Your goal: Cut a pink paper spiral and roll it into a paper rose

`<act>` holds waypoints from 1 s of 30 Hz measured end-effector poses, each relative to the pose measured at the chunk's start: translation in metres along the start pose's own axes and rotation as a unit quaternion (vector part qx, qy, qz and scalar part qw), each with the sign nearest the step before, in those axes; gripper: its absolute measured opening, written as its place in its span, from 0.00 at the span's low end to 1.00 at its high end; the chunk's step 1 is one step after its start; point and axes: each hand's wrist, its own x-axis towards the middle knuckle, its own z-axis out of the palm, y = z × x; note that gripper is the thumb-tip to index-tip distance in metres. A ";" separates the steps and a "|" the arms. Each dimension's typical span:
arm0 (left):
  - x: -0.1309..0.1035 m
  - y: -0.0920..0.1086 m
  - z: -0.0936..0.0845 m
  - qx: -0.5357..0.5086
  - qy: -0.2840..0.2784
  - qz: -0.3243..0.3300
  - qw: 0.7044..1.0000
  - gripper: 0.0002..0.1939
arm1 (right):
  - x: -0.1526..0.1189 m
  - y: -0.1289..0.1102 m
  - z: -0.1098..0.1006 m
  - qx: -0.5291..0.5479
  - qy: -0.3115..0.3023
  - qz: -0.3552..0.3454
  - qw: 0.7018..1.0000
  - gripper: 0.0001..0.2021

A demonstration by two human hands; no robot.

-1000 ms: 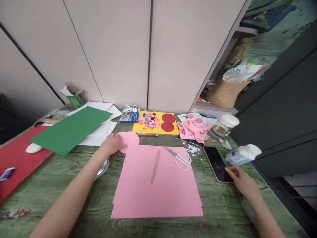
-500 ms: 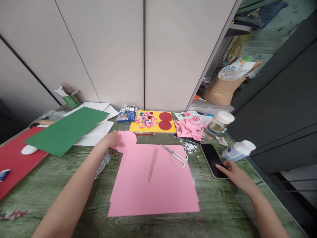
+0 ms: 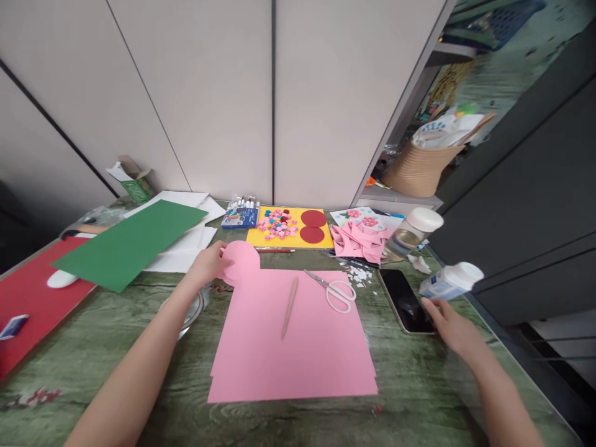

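Pink paper sheets (image 3: 261, 347) lie in the middle of the table, with a wooden stick (image 3: 289, 308) and white-handled scissors (image 3: 339, 296) on top. At their upper left corner my left hand (image 3: 212, 264) pinches the edge of a pink paper circle (image 3: 242, 261). My right hand (image 3: 447, 320) rests at the right edge of a black phone (image 3: 403, 301), its fingers apart and touching the edge. White paper scraps (image 3: 361, 275) lie between the scissors and the phone.
At the back are a yellow sheet (image 3: 289, 241) with beads and two red circles, a blue box (image 3: 239, 217), pink offcuts (image 3: 358, 241) and two white-capped bottles. A green sheet (image 3: 133, 242), a red sheet (image 3: 28, 316) and a tape roll (image 3: 198, 310) are on the left.
My right thumb and fingers have drawn back from the phone's screen to its right edge. The pink circle in my left hand is tilted up slightly more.
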 end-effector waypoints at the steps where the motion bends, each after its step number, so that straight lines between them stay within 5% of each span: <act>1: -0.004 0.002 -0.003 -0.009 0.008 0.002 1.000 0.19 | -0.004 -0.007 -0.003 -0.018 -0.014 0.012 1.000 0.27; 8: -0.011 0.004 -0.013 -0.027 0.033 0.004 0.999 0.19 | -0.015 -0.057 -0.019 -0.051 -0.010 -0.014 0.999 0.29; 14: -0.003 -0.013 -0.003 -0.013 0.033 -0.022 0.999 0.19 | 0.005 -0.009 -0.011 0.040 0.011 -0.006 0.999 0.28; 17: -0.002 -0.017 0.001 -0.004 0.024 -0.032 0.999 0.19 | 0.008 0.014 -0.001 0.088 -0.033 0.006 0.996 0.30; 25: -0.010 -0.008 0.003 0.069 0.099 -0.044 0.992 0.16 | 0.008 0.012 0.017 0.128 -0.065 0.001 0.990 0.30; 30: -0.020 0.002 -0.008 0.028 0.143 -0.005 0.989 0.15 | 0.010 0.015 0.022 0.102 -0.051 0.015 0.993 0.30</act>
